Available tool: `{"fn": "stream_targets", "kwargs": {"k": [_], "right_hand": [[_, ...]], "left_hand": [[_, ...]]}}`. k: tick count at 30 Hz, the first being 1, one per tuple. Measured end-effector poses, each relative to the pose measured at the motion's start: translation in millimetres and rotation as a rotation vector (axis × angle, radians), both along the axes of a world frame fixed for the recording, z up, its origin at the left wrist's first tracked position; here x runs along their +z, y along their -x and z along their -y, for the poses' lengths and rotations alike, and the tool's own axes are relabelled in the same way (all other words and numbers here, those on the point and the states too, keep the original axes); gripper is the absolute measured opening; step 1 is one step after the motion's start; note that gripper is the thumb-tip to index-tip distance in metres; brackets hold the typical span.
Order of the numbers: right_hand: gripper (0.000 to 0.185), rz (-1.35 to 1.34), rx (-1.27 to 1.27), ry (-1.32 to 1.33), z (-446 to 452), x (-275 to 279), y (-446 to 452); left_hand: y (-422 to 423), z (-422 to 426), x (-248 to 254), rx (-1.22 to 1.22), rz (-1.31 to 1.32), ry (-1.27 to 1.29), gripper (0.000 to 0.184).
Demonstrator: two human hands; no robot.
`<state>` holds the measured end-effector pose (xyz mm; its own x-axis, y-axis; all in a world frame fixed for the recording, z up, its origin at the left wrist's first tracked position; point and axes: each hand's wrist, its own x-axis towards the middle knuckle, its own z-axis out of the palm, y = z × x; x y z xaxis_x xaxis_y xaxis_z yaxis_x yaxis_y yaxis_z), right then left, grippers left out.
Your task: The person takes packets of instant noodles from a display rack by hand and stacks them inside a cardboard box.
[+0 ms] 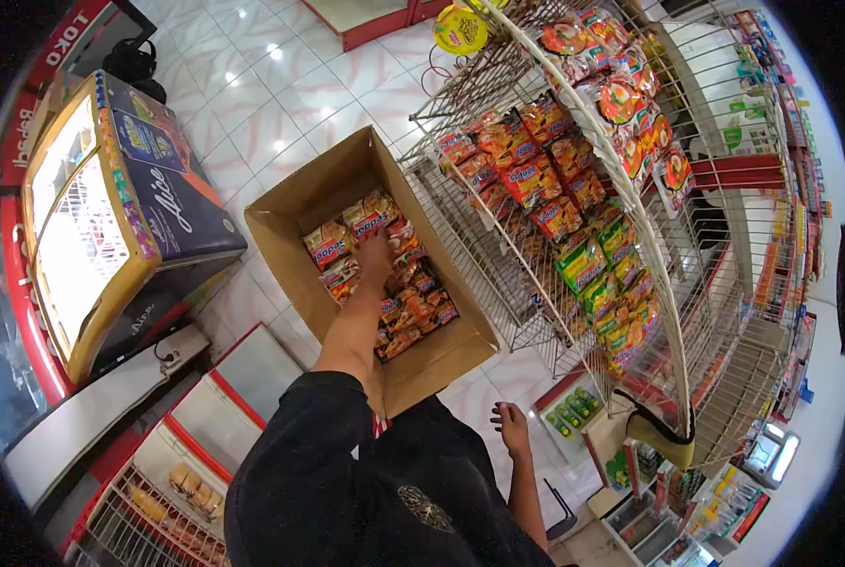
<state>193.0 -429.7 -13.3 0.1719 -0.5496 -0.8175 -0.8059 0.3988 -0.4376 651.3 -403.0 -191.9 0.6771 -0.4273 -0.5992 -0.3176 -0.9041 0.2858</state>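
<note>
An open cardboard box (441,378) holds several noodle packets (404,317) in red, orange and brown wrappers. My left hand (375,255) reaches down inside the box and touches the packets near its far end; its fingertips are too small and dark to make out. To the right of the box, my right hand (510,427) hangs over the floor, empty, with its fingers apart and slightly bent. Beside the box stands a wire rack (526,255) with red-orange noodle packets (531,180) and, nearer to me, green and yellow packets (597,265).
An ice cream freezer (181,213) stands on the left. Bread packs (196,487) lie on a rack at the lower left. Noodle packs with bowl pictures (621,99) fill the rack's upper tier. Green bottles (574,411) sit low at the right, above the tiled floor (300,94).
</note>
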Motion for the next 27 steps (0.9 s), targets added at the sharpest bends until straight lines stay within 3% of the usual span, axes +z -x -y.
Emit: {"fn": "stream_targets", "kwargs": {"k": [2,3,4,7,11,17,20,21,23,25,27], "right_hand": [[0.038,0.008,0.016,-0.004,0,-2,-2],[0.040,0.012,0.017,0.010,1,-4,-2],[0.041,0.017,0.017,0.023,2,-7,-3],[0.042,0.033,0.012,0.025,2,-15,-3],[0.040,0.045,0.014,0.027,9,-19,-10],[0.034,0.081,0.055,0.055,15,-21,-11],[0.031,0.123,0.220,0.151,23,5,-32],[0.030,0.137,0.299,0.203,28,22,-44],[0.026,0.211,0.313,0.257,43,67,-75],[0.022,0.281,0.323,0.320,63,119,-102],[0.022,0.558,0.395,0.184,85,173,-124]], "left_hand": [[-9,-5,-46,0.163,-0.074,0.190,0.057],[-13,-9,-45,0.247,-0.108,0.285,0.058],[-12,-15,-44,0.250,-0.103,0.277,0.058],[3,-34,-25,0.027,0.228,0.146,0.064],[4,-68,-32,-0.076,0.079,-0.052,0.072],[10,-82,-59,-0.048,0.179,-0.055,0.068],[11,-68,-26,0.112,0.236,0.015,0.062],[13,-60,17,0.206,0.225,0.073,0.058],[11,-73,-40,0.352,0.140,0.281,0.046],[8,-70,-12,0.181,0.243,0.293,0.044],[13,-81,-78,0.247,0.391,0.508,0.057]]}}
